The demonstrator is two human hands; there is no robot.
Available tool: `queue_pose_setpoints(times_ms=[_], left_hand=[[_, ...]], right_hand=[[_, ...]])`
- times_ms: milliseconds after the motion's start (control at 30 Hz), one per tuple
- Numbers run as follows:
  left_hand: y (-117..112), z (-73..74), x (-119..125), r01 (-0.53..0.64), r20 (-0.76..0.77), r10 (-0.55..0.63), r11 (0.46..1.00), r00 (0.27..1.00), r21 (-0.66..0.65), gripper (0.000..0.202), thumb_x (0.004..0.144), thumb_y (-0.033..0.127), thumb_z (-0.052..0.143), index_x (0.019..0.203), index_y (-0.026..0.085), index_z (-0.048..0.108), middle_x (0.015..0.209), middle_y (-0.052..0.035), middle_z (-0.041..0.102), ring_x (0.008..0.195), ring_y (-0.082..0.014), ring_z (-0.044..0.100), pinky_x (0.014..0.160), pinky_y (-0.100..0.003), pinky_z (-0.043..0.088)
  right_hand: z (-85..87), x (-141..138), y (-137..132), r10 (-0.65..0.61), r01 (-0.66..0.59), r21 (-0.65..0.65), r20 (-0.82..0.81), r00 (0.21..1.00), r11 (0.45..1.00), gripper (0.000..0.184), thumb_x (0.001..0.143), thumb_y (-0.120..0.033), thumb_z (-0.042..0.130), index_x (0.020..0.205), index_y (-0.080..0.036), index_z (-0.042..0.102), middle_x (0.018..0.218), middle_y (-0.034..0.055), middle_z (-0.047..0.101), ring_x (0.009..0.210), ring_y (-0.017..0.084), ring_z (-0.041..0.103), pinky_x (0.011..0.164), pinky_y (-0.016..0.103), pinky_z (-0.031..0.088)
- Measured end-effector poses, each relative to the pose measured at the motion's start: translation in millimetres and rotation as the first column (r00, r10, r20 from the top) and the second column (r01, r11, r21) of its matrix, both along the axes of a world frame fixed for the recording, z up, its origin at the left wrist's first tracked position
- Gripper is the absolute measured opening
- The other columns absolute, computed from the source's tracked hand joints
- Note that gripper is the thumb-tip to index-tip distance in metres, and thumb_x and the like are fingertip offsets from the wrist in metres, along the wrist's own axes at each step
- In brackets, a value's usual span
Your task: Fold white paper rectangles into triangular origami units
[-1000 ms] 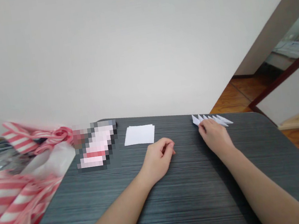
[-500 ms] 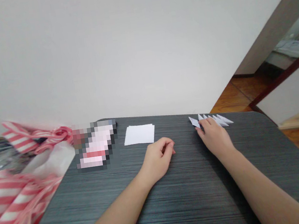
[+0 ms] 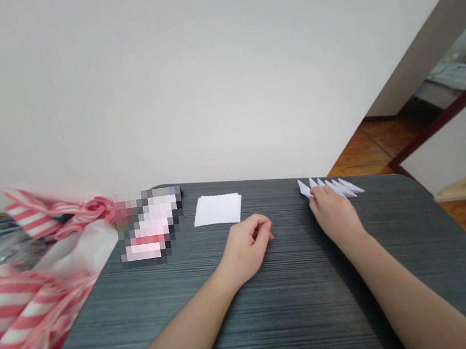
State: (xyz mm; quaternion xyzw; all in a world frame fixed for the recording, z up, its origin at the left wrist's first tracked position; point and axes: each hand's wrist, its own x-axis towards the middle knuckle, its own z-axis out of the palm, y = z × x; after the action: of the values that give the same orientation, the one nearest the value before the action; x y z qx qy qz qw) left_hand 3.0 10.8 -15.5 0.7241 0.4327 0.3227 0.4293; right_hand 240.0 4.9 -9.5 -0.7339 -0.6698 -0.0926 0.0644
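Note:
My left hand (image 3: pixel 247 249) rests on the dark tabletop with its fingers curled in and nothing showing in them. Just beyond it lies a small stack of white paper sheets (image 3: pixel 217 209). On the right, my right hand (image 3: pixel 335 213) has its thumb and fingers closed on a folded white paper piece (image 3: pixel 304 189) with a pointed tip. That piece stands at the left end of a row of several similar pointed paper pieces (image 3: pixel 350 186), close against them. My fingers hide the lower parts of some of these.
The dark wood-grain table (image 3: pixel 255 333) meets a white wall (image 3: pixel 220 84) at its far edge. A blurred-out pink and white object (image 3: pixel 153 223) lies at the table's left. Red-and-white striped cloth (image 3: pixel 14 315) and clear plastic (image 3: pixel 91 249) are piled beside the table.
My right hand has shifted the folded paper piece slightly right, closer to the row, and its tip now points more upward. My left hand has stayed still.

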Motion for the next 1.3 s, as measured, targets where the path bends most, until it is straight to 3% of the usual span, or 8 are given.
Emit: queue_pose_setpoints(times_ms=[600,800,900,1000,1067,1133,1200,1300], left_hand=[[-0.1,0.7,-0.3,0.008,-0.016,-0.008,1.0,1.0,-0.007,0.022,0.096,0.031,0.046,0.089,0.019,0.063,0.076,0.0001,0.07,0.057,-0.0112,0.061,0.056,-0.022,0.046],[0.4,0.5,-0.7,0.002,-0.015,-0.002,1.0,1.0,-0.006,0.021,0.096,0.03,0.046,0.089,0.019,0.063,0.076,-0.0002,0.07,0.057,-0.0117,0.061,0.056,-0.022,0.046],[0.7,0.6,-0.9,0.005,-0.008,-0.005,1.0,1.0,-0.006,0.02,0.096,0.029,0.046,0.091,0.019,0.063,0.078,-0.0003,0.071,0.058,-0.0114,0.061,0.057,-0.022,0.046],[0.9,0.7,-0.8,-0.002,0.001,0.002,1.0,1.0,-0.006,0.02,0.095,0.03,0.047,0.092,0.019,0.064,0.078,-0.0007,0.072,0.057,-0.0114,0.061,0.057,-0.022,0.046],[0.9,0.8,-0.8,0.0,0.013,0.0,1.0,1.0,-0.012,0.021,0.095,0.031,0.048,0.093,0.018,0.065,0.079,-0.0013,0.072,0.057,-0.0114,0.06,0.056,-0.022,0.046],[0.8,1.3,-0.8,0.004,0.033,-0.003,1.0,0.999,-0.025,0.022,0.095,0.032,0.049,0.098,0.018,0.065,0.081,-0.0021,0.073,0.056,-0.0116,0.06,0.056,-0.023,0.047],[0.3,2.5,-1.0,0.012,0.058,-0.01,0.999,0.998,-0.037,0.024,0.094,0.033,0.05,0.104,0.017,0.066,0.082,-0.0029,0.073,0.056,-0.0121,0.06,0.056,-0.024,0.047],[-0.7,5.4,-1.8,0.054,0.065,-0.051,0.998,0.997,-0.042,0.027,0.095,0.036,0.05,0.103,0.017,0.066,0.082,-0.0032,0.072,0.056,-0.0124,0.059,0.055,-0.024,0.046]], right_hand=[[-7.1,6.4,3.7,0.034,-0.032,0.073,-0.036,0.999,0.997,0.022,0.097,-0.022,0.045,0.086,-0.015,0.063,0.09,0.0137,0.068,0.083,0.027,0.064,0.068,0.035,0.045],[-3.4,6.1,3.1,0.123,-0.059,0.208,-0.309,0.943,0.976,0.019,0.093,-0.023,0.051,0.083,-0.016,0.065,0.083,0.0096,0.069,0.079,0.024,0.063,0.07,0.035,0.045],[0.8,1.1,-1.8,0.152,-0.038,0.185,-0.655,0.74,0.982,0.017,0.09,-0.031,0.057,0.084,-0.018,0.067,0.069,0.0023,0.064,0.063,0.017,0.059,0.061,0.03,0.043],[2.4,-5.7,-7.7,0.088,-0.076,0.064,-0.924,0.372,0.995,0.022,0.087,-0.039,0.062,0.081,-0.018,0.063,0.054,-0.004,0.051,0.047,0.012,0.045,0.046,0.024,0.034],[2.6,-10.7,-11.2,0.046,-0.117,0.032,-0.992,0.119,0.993,0.025,0.085,-0.041,0.066,0.08,-0.018,0.06,0.051,-0.0068,0.045,0.043,0.009,0.038,0.042,0.022,0.028],[3.1,-16.2,-14.4,0.01,-0.163,0.02,-0.998,-0.058,0.986,0.025,0.084,-0.041,0.068,0.079,-0.017,0.06,0.051,-0.0076,0.044,0.043,0.007,0.034,0.041,0.02,0.024],[3.9,-22.3,-17.3,-0.045,-0.229,-0.011,-0.988,-0.145,0.973,0.025,0.083,-0.04,0.071,0.079,-0.017,0.059,0.052,-0.0074,0.045,0.044,0.007,0.034,0.041,0.02,0.022],[4.8,-31.4,-20.5,-0.115,-0.316,-0.056,-0.978,-0.173,0.947,0.026,0.082,-0.039,0.072,0.078,-0.017,0.059,0.051,-0.0077,0.044,0.044,0.006,0.033,0.041,0.019,0.021]])
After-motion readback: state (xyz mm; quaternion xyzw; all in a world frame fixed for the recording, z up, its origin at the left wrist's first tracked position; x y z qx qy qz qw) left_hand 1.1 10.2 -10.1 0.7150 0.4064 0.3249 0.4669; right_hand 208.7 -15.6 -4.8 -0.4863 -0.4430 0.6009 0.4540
